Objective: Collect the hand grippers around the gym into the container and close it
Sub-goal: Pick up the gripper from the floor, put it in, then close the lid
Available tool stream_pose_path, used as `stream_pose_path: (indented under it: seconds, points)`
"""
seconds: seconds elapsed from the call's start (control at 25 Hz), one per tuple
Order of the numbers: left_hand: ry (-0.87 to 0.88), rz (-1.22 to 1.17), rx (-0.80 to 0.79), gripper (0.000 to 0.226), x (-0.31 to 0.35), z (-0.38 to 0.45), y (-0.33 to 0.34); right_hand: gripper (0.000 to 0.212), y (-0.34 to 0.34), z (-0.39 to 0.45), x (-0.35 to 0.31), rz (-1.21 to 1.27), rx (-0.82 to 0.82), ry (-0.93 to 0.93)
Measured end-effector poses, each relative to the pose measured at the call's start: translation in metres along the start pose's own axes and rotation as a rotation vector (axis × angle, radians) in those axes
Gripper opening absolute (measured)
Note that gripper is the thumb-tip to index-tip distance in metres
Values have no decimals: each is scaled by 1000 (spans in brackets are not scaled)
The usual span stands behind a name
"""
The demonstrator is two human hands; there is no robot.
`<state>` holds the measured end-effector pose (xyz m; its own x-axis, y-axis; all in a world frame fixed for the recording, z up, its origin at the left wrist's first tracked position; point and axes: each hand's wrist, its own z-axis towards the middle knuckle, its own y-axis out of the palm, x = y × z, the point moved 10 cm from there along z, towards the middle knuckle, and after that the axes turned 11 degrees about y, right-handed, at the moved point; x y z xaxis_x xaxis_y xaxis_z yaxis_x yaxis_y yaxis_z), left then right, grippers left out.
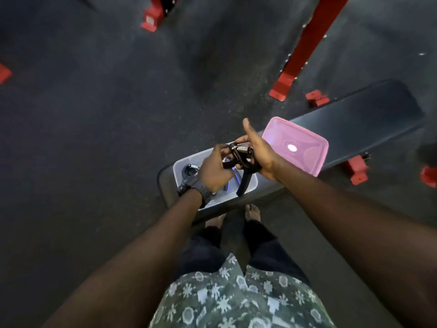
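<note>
A clear plastic container (250,185) sits on the near end of a dark gym bench (369,114). Its pink lid (305,138) lies beside it on the bench, upside down. My right hand (262,153) holds a black hand gripper (243,159) with a steel spring just above the container; one handle hangs down into it. My left hand (214,169), with a dark watch at the wrist, pinches the same gripper's other end. Another hand gripper (190,170) lies inside the container at its left end, partly hidden by my left hand.
Red steel rack legs (305,50) and red feet (151,18) stand on the dark rubber floor beyond the bench. Red bench brackets (357,169) stick out at the right. My bare feet (253,213) stand against the bench's near side.
</note>
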<state>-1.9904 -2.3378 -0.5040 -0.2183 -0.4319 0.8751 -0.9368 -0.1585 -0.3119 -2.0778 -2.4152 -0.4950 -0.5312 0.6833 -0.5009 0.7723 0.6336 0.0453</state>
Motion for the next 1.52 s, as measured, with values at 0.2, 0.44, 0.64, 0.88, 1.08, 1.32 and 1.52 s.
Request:
stream_pose_path:
  seconds: [0.2, 0.44, 0.64, 0.88, 1.08, 1.32, 1.52]
  points:
    - [-189, 271, 150, 52, -70, 3, 10, 83, 8, 72, 7, -235, -147, 115]
    - [-359, 404, 214, 26, -112, 22, 45, 29, 1, 145, -12, -1263, 61, -309]
    - [-510, 459, 171, 25, -148, 30, 73, 29, 24, 152, 19, -1656, 158, -510]
    - [-478, 597, 63, 31, -162, 45, 81, 36, 28, 166, 33, -1762, 248, -519]
    - [-409, 677, 45, 38, -132, 48, 73, 27, 20, 153, 23, -1545, 209, -583]
    - [84, 345, 307, 22, 17, 122, 83, 20, -151, 116, -19, -634, 549, -425]
    - [-24, 200, 88, 28, 38, 192, 208, 25, -307, 118, 53, -242, 740, -94]
